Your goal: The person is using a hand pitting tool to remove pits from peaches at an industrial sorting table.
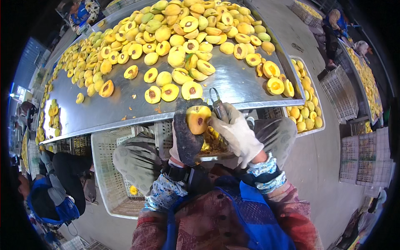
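A halved yellow peach (198, 120), cut face up with its brown centre showing, rests in my left hand (187, 134), which wears a dark, soiled glove. My right hand (236, 129), in a white glove, grips a pitting tool with a metal loop (220, 109); the loop points up and away from the peach. The fingertips of my right hand are at the right edge of the fruit. Just beyond my hands, peach halves (191, 90) lie on the metal table (118, 107), most with brown pit areas showing. Below my hands, a container (215, 157) holds peach scraps.
A plastic crate (103, 175) stands at my left, with a small yellow piece (133, 190) inside. Another crate (320, 129) full of peaches is at the table's right. A co-worker (53, 200) sits at the left; stacked crates (365, 156) stand at the far right.
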A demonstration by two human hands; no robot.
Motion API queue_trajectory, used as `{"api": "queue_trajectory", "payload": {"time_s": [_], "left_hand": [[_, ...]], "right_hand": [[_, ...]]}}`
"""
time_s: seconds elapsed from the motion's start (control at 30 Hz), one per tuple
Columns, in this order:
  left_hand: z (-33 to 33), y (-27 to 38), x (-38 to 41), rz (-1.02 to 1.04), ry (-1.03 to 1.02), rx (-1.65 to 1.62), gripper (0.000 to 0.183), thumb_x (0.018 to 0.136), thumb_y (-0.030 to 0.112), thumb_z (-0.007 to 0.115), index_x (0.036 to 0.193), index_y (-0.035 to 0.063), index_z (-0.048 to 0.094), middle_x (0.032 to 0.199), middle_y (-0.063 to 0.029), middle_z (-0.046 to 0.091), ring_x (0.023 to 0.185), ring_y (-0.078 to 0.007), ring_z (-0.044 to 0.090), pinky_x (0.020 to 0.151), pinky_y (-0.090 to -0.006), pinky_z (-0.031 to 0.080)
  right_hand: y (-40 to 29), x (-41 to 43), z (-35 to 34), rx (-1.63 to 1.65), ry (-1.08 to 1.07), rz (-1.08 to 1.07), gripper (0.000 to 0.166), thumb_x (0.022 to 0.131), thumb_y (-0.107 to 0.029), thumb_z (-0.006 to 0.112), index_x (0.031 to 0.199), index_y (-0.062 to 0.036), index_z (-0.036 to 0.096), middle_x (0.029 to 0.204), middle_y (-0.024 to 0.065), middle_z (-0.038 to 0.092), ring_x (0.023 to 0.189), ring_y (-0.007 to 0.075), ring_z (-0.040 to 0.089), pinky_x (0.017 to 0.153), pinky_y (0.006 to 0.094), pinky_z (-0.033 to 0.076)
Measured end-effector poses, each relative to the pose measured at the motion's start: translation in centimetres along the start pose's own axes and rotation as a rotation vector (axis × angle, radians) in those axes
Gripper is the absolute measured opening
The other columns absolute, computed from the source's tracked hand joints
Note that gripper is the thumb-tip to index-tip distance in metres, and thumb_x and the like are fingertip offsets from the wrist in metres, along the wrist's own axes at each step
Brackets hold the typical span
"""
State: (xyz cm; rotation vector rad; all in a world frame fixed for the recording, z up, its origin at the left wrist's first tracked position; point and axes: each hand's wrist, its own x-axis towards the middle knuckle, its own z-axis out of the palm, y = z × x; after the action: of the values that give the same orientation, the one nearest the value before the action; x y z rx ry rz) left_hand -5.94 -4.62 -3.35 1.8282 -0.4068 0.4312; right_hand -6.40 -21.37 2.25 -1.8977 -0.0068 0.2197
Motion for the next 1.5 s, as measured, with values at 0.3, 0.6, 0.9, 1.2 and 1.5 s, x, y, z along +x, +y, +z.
{"api": "queue_trajectory", "payload": {"time_s": [0.3,0.6,0.9,1.2,1.5], "left_hand": [[-2.0,-1.9,-0.6,0.08,-0.029,0.327,0.038,0.083,0.001,0.068,0.119,0.0008,0.059,0.108,-0.0141,0.068,0.095,-0.0257,0.067,0.086,-0.0373,0.053],[-1.8,-1.5,-0.3,0.007,0.018,0.228,0.032,0.086,-0.001,0.064,0.117,-0.0022,0.06,0.105,-0.0167,0.068,0.094,-0.0278,0.067,0.087,-0.0383,0.052],[-2.5,-1.8,-1.0,0.205,-0.047,0.177,0.054,0.086,0.0,0.066,0.136,-0.0059,0.047,0.127,-0.0235,0.055,0.106,-0.0351,0.063,0.094,-0.0416,0.052],[-2.3,-3.6,-1.5,0.072,-0.125,0.059,0.057,0.089,0.001,0.061,0.141,-0.0036,0.039,0.13,-0.0196,0.055,0.115,-0.0295,0.06,0.101,-0.0378,0.048],[-2.6,-1.9,0.5,0.192,-0.227,0.239,0.069,0.081,0.012,0.074,0.141,-0.0045,0.042,0.121,-0.0222,0.061,0.109,-0.0351,0.062,0.096,-0.0422,0.049]], "right_hand": [[-2.1,-1.6,-1.4,-0.348,-0.285,-0.157,0.043,0.097,-0.031,0.054,0.121,0.0043,0.048,0.107,0.0337,0.062,0.102,0.0495,0.059,0.086,0.0548,0.046],[-3.1,-1.7,-1.6,-0.596,-0.306,-0.056,0.043,0.099,-0.037,0.051,0.12,0.0003,0.049,0.102,0.0293,0.063,0.096,0.0475,0.062,0.083,0.0514,0.049],[-5.6,-0.9,-3.6,-0.725,-0.579,0.047,0.044,0.099,-0.039,0.05,0.112,0.0033,0.052,0.1,0.0305,0.065,0.101,0.0456,0.062,0.086,0.0496,0.049],[-2.9,-0.7,-3.2,-0.724,-0.54,-0.069,0.042,0.098,-0.038,0.054,0.111,0.0019,0.051,0.082,0.0217,0.064,0.08,0.0377,0.066,0.076,0.044,0.051],[-1.3,-0.8,-2.8,-0.645,-0.5,-0.11,0.042,0.098,-0.037,0.055,0.107,0.0034,0.05,0.084,0.0247,0.063,0.084,0.0425,0.064,0.072,0.0453,0.05]]}}
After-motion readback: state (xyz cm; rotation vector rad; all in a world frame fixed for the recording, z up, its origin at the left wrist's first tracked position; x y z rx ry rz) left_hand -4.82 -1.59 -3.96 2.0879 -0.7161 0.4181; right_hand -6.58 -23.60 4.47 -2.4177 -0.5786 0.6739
